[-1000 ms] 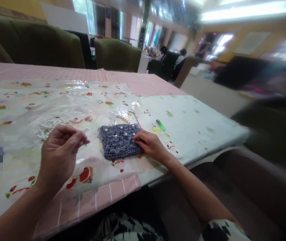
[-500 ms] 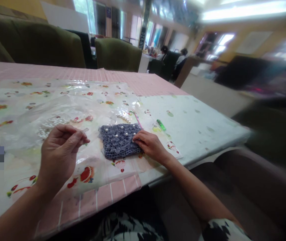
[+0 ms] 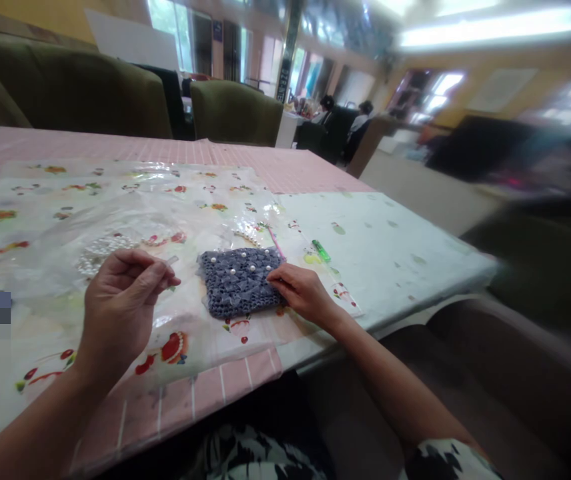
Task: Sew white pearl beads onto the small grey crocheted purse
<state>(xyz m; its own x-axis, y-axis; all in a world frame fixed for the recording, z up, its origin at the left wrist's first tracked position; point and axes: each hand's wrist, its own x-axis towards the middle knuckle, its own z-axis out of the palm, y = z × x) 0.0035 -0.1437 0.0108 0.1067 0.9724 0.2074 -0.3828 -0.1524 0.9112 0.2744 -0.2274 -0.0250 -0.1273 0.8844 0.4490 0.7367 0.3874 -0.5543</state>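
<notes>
A dark blue-grey crocheted piece (image 3: 238,290), shaped like a small pouch and dotted with several white pearl beads, lies flat on the plastic-covered table. At its right edge my right hand (image 3: 303,290) is closed, fingers pinched against the yarn; the fingertips are partly hidden. To the left, my left hand (image 3: 123,300) is raised in a pinch, with a small translucent strip (image 3: 172,260) sticking out between thumb and forefinger. Behind that hand rests a pile of loose white beads (image 3: 98,253) on clear plastic. A pink stick, perhaps a crochet hook (image 3: 276,241), touches the pouch's upper right corner.
A green lighter-like object (image 3: 321,251) lies right of the pouch. A short string of beads (image 3: 248,237) is behind it. Fruit-printed plastic sheeting (image 3: 215,187) covers the pink cloth (image 3: 265,160). Green chairs (image 3: 238,110) stand across the table; two people sit farther back.
My right fingertips have shifted slightly right, leaving the rightmost bead more exposed. My left hand keeps its pinch, nearly still. The pouch stays in place.
</notes>
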